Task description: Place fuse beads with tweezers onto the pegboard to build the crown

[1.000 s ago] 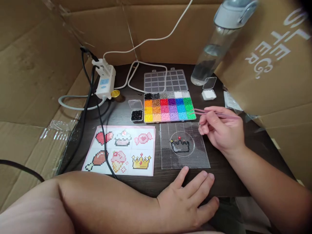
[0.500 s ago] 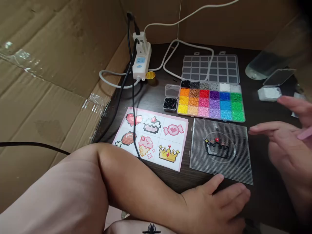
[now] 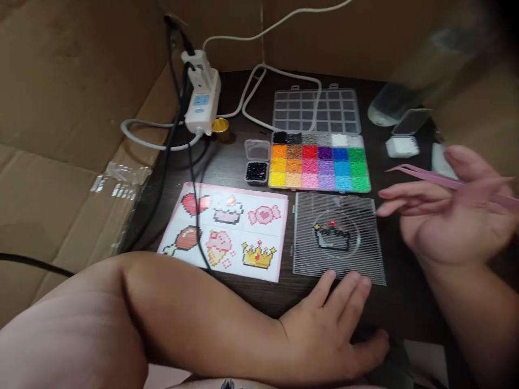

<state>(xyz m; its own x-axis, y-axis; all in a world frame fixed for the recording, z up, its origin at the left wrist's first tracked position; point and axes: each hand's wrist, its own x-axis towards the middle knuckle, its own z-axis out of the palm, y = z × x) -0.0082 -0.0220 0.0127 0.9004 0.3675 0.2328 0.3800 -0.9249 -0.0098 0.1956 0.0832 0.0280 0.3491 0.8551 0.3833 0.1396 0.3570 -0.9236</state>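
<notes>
My left hand (image 3: 328, 329) rests with spread fingers on the dark table, its fingertips at the near edge of a clear pegboard (image 3: 365, 259). On the board lies a crown outline of black beads (image 3: 334, 246), with a red bead spot on top and a yellow one at its left tip. My right hand (image 3: 450, 216), raised to the right of the board, holds pink tweezers (image 3: 433, 177) whose tips point left. Left of the board is a pattern sheet (image 3: 247, 237) showing a heart, cupcake, candy, drumstick, ice cream and crown.
Behind the board sits a sorted bead box (image 3: 318, 167) with its lid open. Small boxes hold black beads (image 3: 256, 172) and white beads (image 3: 402, 146). A power strip (image 3: 201, 108), gold cup (image 3: 221, 130) and cables stand at the back left; a clear bottle (image 3: 385, 108) lies back right.
The view has shifted, so the table items appear further left. My right hand has turned more palm up, and the pink tweezers now show at length. My left hand's fingers are spread wider.
</notes>
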